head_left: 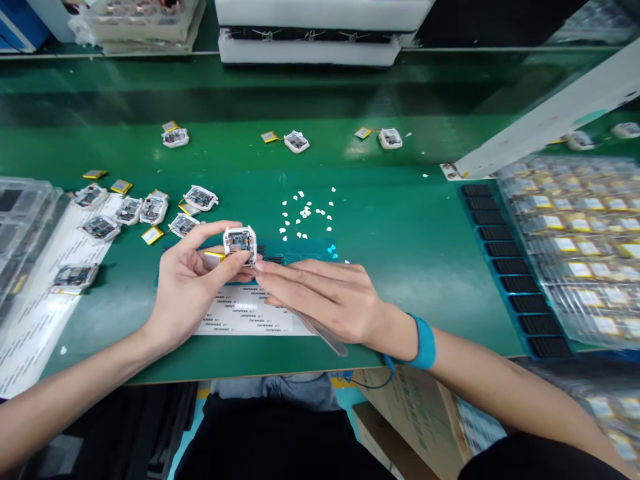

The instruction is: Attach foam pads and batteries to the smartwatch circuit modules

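My left hand (193,287) pinches a small white-framed circuit module (240,244) between thumb and fingers, above a printed white sheet (245,310). A thin yellow-edged flat battery (214,255) sits just below the module, partly hidden by my left thumb. My right hand (320,293) holds steel tweezers (320,331), whose tips reach in under my fingers to the module's lower edge. The tweezers' tips are hidden. The tail of the tweezers sticks out below my right palm. A blue wrist strap (425,343) circles my right wrist.
Several similar modules (200,198) and flat yellow-labelled batteries (153,235) lie on the green mat (400,220) to the left and far side. White scraps (305,213) are scattered at centre. A clear tray of batteries (585,247) stands at right, with a black foam strip (510,267) beside it.
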`<state>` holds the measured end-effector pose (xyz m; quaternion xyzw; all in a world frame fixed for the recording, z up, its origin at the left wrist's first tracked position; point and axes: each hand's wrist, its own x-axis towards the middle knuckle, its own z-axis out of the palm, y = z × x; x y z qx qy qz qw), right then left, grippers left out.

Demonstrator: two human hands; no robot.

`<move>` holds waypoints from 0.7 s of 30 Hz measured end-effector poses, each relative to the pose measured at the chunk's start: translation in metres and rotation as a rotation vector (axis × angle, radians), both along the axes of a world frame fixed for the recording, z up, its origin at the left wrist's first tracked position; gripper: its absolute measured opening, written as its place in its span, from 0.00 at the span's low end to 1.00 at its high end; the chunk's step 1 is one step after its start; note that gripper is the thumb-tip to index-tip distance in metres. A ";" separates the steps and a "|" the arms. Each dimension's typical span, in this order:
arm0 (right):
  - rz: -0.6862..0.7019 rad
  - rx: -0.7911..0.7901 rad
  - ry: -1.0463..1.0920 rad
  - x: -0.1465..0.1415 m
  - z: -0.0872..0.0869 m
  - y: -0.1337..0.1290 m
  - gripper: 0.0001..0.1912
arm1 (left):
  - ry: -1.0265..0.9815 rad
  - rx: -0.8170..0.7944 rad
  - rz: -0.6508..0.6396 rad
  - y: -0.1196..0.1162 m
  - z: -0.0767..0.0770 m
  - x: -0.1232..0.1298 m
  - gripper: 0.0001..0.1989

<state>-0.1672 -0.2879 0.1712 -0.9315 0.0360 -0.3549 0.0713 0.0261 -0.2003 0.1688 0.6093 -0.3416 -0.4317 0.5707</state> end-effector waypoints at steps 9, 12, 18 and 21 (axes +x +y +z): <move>-0.025 -0.077 -0.078 0.004 -0.008 -0.004 0.10 | -0.529 -0.016 0.101 -0.035 0.009 0.042 0.25; -0.018 -0.105 -0.099 0.006 -0.013 -0.001 0.10 | -0.841 0.099 0.254 -0.064 0.017 0.103 0.18; -0.002 -0.143 -0.158 0.009 -0.017 0.003 0.10 | -1.138 0.406 0.239 -0.100 0.022 0.189 0.12; -0.014 -0.161 -0.160 0.009 -0.018 0.001 0.10 | -1.251 0.416 0.150 -0.112 0.015 0.198 0.17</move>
